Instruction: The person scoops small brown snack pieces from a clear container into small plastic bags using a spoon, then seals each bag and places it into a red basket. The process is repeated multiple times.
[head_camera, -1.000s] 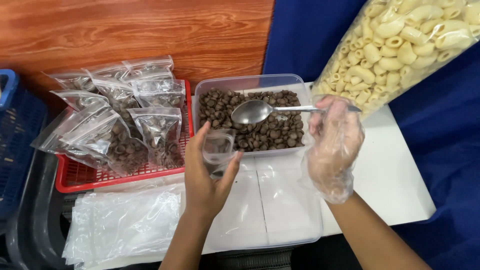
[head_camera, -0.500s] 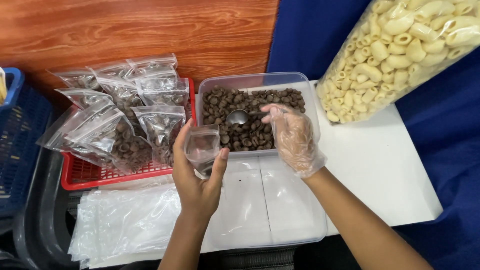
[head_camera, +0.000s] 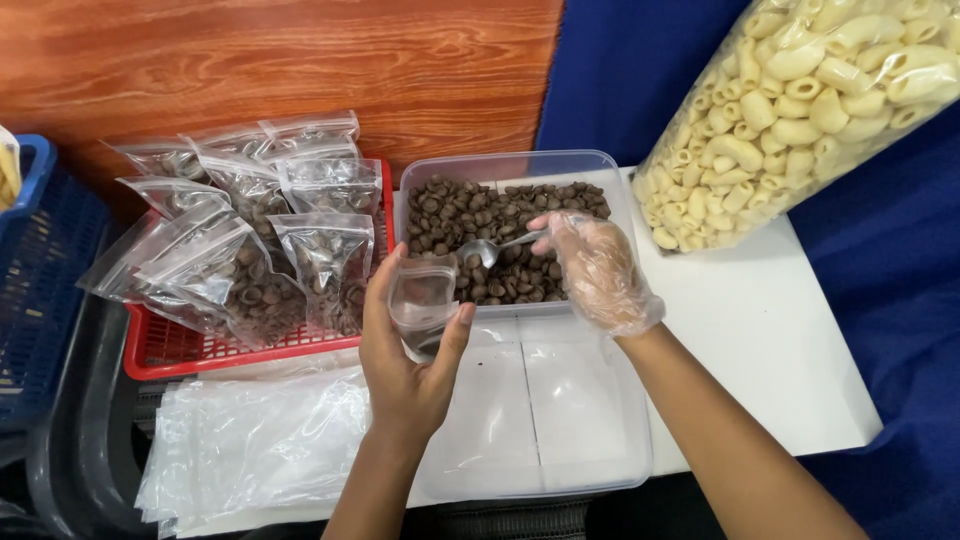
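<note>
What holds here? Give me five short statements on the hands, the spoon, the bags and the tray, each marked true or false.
1. The right hand wears a clear glove. True.
2. The left hand holds a filled bag. False: its small clear bag looks empty.
3. The spoon is over the brown pieces in the clear tub. True.
4. The filled bags sit in a blue tray. False: the tray is red.
5. The large bag of pale pasta lies left of the tub. False: it is on the right.

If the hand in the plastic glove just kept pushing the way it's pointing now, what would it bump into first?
The right hand points up and leftward with the spoon. Straight on, it would most likely meet the brown pieces in the clear tub, though depth is hard to judge from above.
</note>
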